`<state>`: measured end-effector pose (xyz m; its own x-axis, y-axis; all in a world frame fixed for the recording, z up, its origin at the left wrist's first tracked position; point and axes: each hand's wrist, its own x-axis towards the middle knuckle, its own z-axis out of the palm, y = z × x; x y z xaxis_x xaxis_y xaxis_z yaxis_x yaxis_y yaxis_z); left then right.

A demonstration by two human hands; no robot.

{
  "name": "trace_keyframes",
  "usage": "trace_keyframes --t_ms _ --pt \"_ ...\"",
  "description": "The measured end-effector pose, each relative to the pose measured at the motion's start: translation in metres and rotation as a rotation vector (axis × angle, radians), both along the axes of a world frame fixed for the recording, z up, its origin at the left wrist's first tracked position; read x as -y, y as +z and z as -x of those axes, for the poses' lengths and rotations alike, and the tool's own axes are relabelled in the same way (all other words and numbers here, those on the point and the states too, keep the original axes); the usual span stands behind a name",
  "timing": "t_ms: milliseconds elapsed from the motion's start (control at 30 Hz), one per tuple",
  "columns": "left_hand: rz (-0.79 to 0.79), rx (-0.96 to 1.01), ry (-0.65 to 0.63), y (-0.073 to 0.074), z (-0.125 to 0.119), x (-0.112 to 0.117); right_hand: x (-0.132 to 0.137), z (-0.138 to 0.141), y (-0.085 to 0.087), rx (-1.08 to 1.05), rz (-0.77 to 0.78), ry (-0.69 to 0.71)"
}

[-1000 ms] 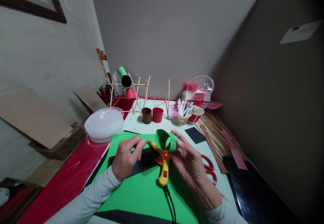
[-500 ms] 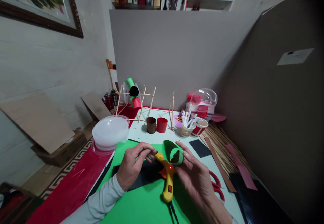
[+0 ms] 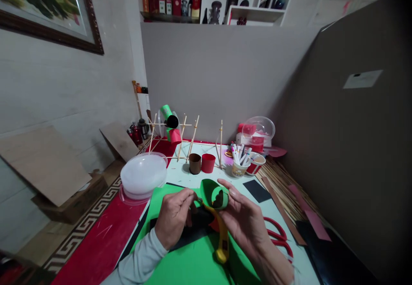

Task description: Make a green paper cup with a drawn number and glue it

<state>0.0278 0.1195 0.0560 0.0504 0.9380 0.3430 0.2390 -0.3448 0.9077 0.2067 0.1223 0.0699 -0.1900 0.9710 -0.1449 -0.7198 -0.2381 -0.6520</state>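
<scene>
My right hand (image 3: 246, 220) grips a curled green paper cup (image 3: 221, 197), its round open end towards me and a pointed flap standing up at its left. My left hand (image 3: 174, 216) is closed in a pinch just left of the cup; what its fingertips hold, if anything, is too small to make out. Below the cup, a yellow hot glue gun (image 3: 222, 244) rests on the green sheet (image 3: 193, 263), handle towards me, its front end partly hidden by the cup and hands. A black paper strip (image 3: 193, 233) lies under my left hand.
Red-handled scissors (image 3: 278, 235) lie right of my right hand. Beyond stand a brown paper cup (image 3: 195, 164), a red paper cup (image 3: 208, 163), a tub of markers (image 3: 240, 169) and a stick frame (image 3: 193, 137). White plastic lids (image 3: 143, 173) sit left; bamboo sticks (image 3: 286, 182) lie right.
The glue gun has turned, and its red light no longer shows. My left fingertips have moved slightly away from its yellow front end. The green cup stays in my right hand; the view has shifted slightly.
</scene>
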Motion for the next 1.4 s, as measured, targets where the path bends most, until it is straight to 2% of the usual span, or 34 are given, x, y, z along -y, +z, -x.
trace_keyframes --t_ms 100,233,400,567,833,1033,1233,1400 --pt "-0.008 -0.026 0.034 0.003 0.002 -0.002 -0.004 0.005 0.006 -0.006 -0.041 0.013" --pt "0.045 0.003 0.017 0.006 0.000 -0.005 -0.008 0.005 0.008 -0.020 -0.058 0.014" --pt "0.109 0.066 -0.005 0.008 0.000 -0.008 -0.009 0.002 0.004 -0.040 -0.056 0.007" --pt "0.154 0.139 0.028 0.008 0.010 -0.011 -0.009 0.004 0.000 -0.074 -0.054 0.017" --pt "0.128 0.324 0.064 0.003 0.022 -0.016 -0.011 0.002 -0.006 -0.114 -0.039 0.016" --pt "0.072 0.406 -0.014 0.008 0.020 -0.012 -0.010 0.000 -0.004 -0.153 -0.043 0.005" --pt "-0.055 0.453 -0.169 0.019 0.024 -0.013 -0.010 0.003 0.004 -0.187 -0.064 -0.011" --pt "-0.051 0.467 -0.223 0.014 0.022 -0.017 -0.002 0.011 0.019 -0.203 -0.093 -0.012"
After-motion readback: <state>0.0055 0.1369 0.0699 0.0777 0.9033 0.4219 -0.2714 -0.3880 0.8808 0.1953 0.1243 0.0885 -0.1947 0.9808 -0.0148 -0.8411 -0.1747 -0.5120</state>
